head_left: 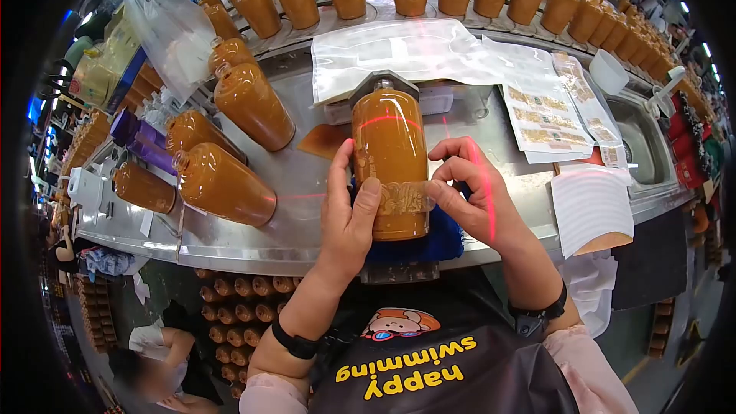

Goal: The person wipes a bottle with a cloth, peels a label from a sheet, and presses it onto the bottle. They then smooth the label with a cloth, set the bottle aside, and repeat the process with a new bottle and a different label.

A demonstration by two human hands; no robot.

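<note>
A glossy amber-brown bottle point(389, 134) lies tilted back in a holder with a dark angular bracket point(383, 80) at its neck and a blue cloth point(446, 236) beneath it. My left hand point(349, 211) grips the bottle's left side, thumb lying across its lower front. Around the lower body runs a patterned, see-through decal strip point(402, 198). The strip's right end is pinched between the thumb and forefinger of my right hand point(469, 192), just off the bottle's right side. Red laser lines cross the bottle and my right hand.
More brown bottles point(253, 106) stand on the steel table point(307, 249) at left, and others line the conveyor point(376, 11) behind. Printed decal sheets point(548, 119) lie at right, near a sink point(644, 146). A plastic bag point(165, 27) hangs upper left. Another person point(165, 364) is at lower left.
</note>
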